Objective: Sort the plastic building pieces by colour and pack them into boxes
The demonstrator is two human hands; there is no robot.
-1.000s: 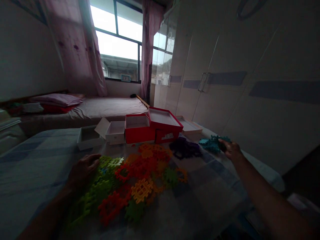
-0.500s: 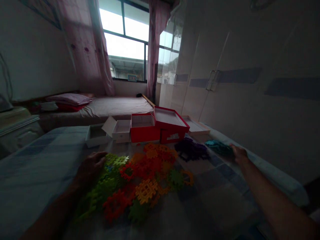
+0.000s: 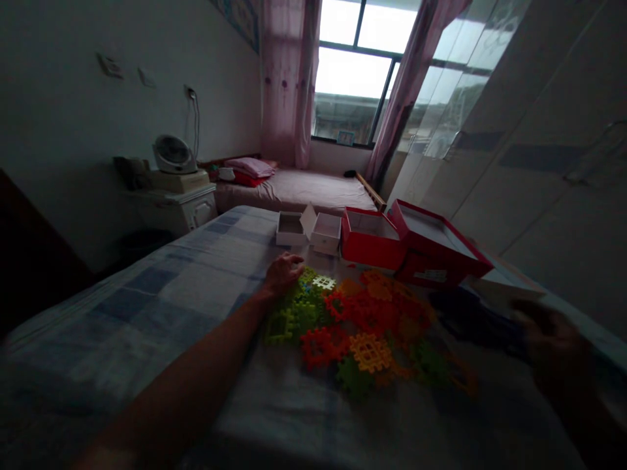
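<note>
A pile of flat interlocking plastic pieces (image 3: 357,320) in green, red, orange and yellow lies on a blue checked bedspread (image 3: 186,274). My left hand (image 3: 284,272) rests at the pile's far left edge, fingers curled down onto the green pieces (image 3: 294,313). My right hand (image 3: 553,339) is at the right, dark and smeared by motion, beside a dark purple heap (image 3: 470,316); its fingers do not show clearly.
A red box (image 3: 369,238) and its red lid (image 3: 441,245) stand open behind the pile, with two small white boxes (image 3: 311,230) to their left. A nightstand with a small fan (image 3: 171,156) is at the left. A wardrobe (image 3: 539,163) runs along the right.
The view has swung left and down. My right hand has drawn back from the teal pieces toward me. My left hand stays on the green pieces.
</note>
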